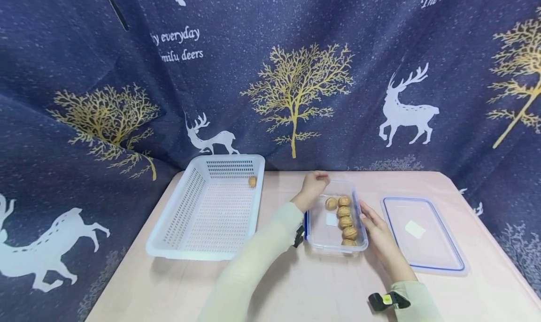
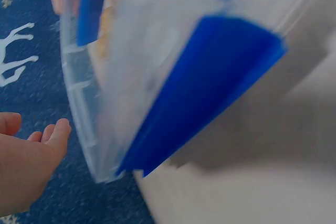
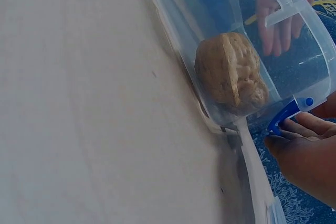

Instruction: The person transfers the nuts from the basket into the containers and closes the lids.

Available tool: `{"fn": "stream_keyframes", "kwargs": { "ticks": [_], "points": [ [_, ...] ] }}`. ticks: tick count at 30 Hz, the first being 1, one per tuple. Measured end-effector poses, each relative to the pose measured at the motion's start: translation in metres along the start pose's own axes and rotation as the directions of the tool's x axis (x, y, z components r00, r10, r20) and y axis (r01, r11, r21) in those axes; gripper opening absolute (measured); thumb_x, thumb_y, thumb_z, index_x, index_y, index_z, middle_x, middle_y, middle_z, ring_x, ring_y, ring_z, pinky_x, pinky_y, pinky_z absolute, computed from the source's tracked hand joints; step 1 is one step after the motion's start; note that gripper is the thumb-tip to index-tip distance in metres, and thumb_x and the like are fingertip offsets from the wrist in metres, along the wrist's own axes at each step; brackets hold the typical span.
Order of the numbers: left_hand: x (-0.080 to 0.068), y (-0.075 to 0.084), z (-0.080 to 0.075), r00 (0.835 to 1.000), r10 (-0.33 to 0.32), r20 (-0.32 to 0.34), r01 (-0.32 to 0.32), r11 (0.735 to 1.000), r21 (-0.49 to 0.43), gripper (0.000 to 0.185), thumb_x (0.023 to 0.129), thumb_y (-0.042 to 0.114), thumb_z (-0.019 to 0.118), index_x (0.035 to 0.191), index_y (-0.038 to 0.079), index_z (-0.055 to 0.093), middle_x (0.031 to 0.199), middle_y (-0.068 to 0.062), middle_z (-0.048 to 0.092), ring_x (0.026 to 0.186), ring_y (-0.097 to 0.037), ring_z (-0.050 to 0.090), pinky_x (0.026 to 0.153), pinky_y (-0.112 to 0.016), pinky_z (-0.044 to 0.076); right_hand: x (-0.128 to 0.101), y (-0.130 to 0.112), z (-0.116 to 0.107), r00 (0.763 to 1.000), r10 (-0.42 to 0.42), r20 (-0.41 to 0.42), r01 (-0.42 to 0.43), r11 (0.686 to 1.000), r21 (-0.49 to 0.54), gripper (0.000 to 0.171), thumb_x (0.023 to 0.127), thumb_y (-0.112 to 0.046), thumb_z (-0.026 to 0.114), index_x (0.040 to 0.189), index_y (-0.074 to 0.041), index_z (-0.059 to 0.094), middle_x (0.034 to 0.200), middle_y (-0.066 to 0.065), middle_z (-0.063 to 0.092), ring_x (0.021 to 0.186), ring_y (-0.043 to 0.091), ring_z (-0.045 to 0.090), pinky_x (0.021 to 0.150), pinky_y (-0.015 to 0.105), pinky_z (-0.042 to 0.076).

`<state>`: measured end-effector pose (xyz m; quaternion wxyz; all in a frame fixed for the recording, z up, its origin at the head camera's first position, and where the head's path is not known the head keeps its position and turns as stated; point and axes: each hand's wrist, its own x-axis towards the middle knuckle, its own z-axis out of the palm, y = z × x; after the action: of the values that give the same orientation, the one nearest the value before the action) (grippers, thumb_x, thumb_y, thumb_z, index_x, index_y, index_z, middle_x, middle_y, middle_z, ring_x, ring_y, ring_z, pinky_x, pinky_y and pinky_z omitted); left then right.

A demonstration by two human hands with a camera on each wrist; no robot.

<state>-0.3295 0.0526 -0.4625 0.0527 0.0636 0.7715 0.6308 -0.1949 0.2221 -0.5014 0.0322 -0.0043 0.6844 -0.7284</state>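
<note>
Centre of the head view: the clear box point(image 1: 329, 230) of walnuts point(image 1: 344, 218) sits lidless, its lid point(image 1: 424, 233) parked to the right, likely to keep the nuts reachable. The left hand point(image 1: 313, 185) hovers relaxed at the box's upper-left corner; the right hand point(image 1: 378, 228) rests straight-fingered against its right wall, seemingly steadying it. One walnut point(image 1: 252, 181) lies in the white basket point(image 1: 203, 247) at left.

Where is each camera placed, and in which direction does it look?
Head: above, facing forward and down at the table, white basket and clear container; both arms show.
Left wrist: close beside the container's blue clip; left hand shows.
Right wrist: low beside the container wall, at a walnut; right hand shows.
All three share the container.
</note>
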Motion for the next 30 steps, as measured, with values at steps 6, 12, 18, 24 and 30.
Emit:
{"fn": "stream_keyframes", "kwargs": {
  "ticks": [6,12,18,24,30],
  "points": [
    [-0.009,0.041,-0.021,0.999,-0.015,-0.037,0.012,0.997,-0.081,0.027,0.091,0.000,0.060,0.118,-0.005,0.063,0.110,-0.019,0.068,0.099,-0.021,0.065,0.085,-0.027,0.054,-0.001,0.000,-0.001,1.000,0.015,0.008,-0.015,1.000,-0.002,0.055,0.106,-0.015,0.033,0.153,-0.003,0.007,0.160,0.014,0.002,0.146,0.033,0.000,0.117,0.047,0.004],
    [-0.005,0.063,-0.048,1.000,0.010,-0.030,-0.012,0.997,-0.073,0.028,0.093,0.004,0.059,0.120,-0.005,0.062,0.114,-0.019,0.066,0.099,-0.024,0.065,0.082,-0.024,0.055,-0.002,-0.001,-0.003,1.000,0.014,0.009,-0.014,1.000,-0.012,0.055,0.106,-0.016,0.033,0.153,-0.005,0.007,0.160,0.013,0.002,0.146,0.033,0.000,0.117,0.048,0.005],
    [0.000,0.083,-0.079,0.999,0.028,0.021,-0.025,0.994,-0.108,0.035,0.096,0.004,0.056,0.129,-0.007,0.054,0.125,-0.023,0.060,0.116,-0.033,0.058,0.093,-0.033,0.053,-0.002,0.000,-0.004,1.000,0.006,0.005,-0.006,1.000,-0.011,0.055,0.106,-0.017,0.034,0.153,-0.003,0.008,0.160,0.014,0.003,0.146,0.033,0.001,0.117,0.047,0.005],
    [0.003,0.093,-0.115,1.000,0.010,-0.008,-0.011,0.988,-0.153,0.038,0.097,0.008,0.055,0.133,-0.005,0.052,0.128,-0.022,0.057,0.121,-0.035,0.054,0.099,-0.038,0.048,-0.001,0.000,-0.003,1.000,0.011,0.006,-0.011,1.000,0.001,0.056,0.105,-0.017,0.035,0.153,-0.002,0.008,0.160,0.014,0.002,0.146,0.034,0.000,0.117,0.048,0.005],
    [0.006,0.090,-0.152,0.996,0.018,-0.092,-0.036,0.978,-0.207,0.038,0.098,0.008,0.055,0.134,-0.006,0.051,0.132,-0.025,0.054,0.123,-0.039,0.051,0.100,-0.037,0.048,-0.001,0.000,-0.002,1.000,0.024,0.013,-0.024,1.000,-0.006,0.056,0.106,-0.018,0.034,0.153,-0.004,0.007,0.160,0.013,0.002,0.146,0.034,0.000,0.117,0.049,0.006]
  ]
}}
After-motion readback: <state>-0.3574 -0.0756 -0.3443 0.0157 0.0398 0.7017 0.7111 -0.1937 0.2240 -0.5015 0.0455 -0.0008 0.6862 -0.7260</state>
